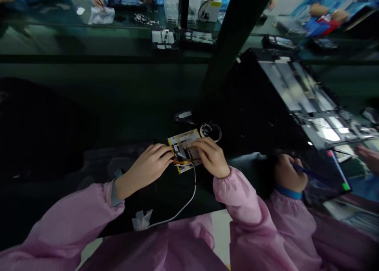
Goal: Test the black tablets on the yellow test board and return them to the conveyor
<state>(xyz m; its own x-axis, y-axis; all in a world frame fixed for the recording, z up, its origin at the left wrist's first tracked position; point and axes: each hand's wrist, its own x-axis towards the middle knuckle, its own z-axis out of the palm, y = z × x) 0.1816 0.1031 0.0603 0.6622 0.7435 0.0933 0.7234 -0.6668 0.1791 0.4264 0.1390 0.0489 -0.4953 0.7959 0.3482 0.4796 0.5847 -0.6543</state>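
A small flat piece with yellow edges and electronic parts (182,137) lies on the dark table in front of me. My left hand (152,162) is at its left edge, fingers curled together near an orange strip (181,162); what they hold is too small to tell. My right hand (213,157) reaches over its right side, fingertips pressed together on its upper face, and whatever they pinch is hidden. A white cable (194,188) runs from the piece down to clear tape (142,219) at the table's front edge.
Behind the piece lie a round ring-like object (211,132) and a dark oval object (184,117). A co-worker's hand (291,173) holds a blue tool at right, below trays of parts (296,85). A dark post (233,34) rises behind. People in blue work across the shelf.
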